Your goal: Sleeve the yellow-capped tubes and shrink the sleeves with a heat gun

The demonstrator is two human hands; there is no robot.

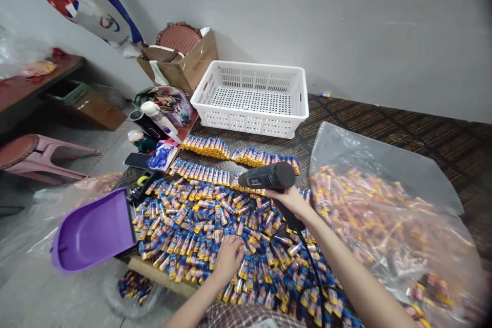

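My right hand is closed around the handle of a black hair dryer. The dryer's barrel lies level, its nozzle pointing left over small tubes standing in a row. Low over a heap of loose tubes with blue tops and yellow ends is my left hand. Its fingers are curled together, and whatever they may hold is hidden. Behind the dryer runs a second row of upright tubes. The dryer's cord trails across the heap towards me.
A white plastic crate stands at the back. To the right lies a clear plastic bag of similar tubes. On the left are a purple dustpan, a tape dispenser, a white bottle and a pink stool.
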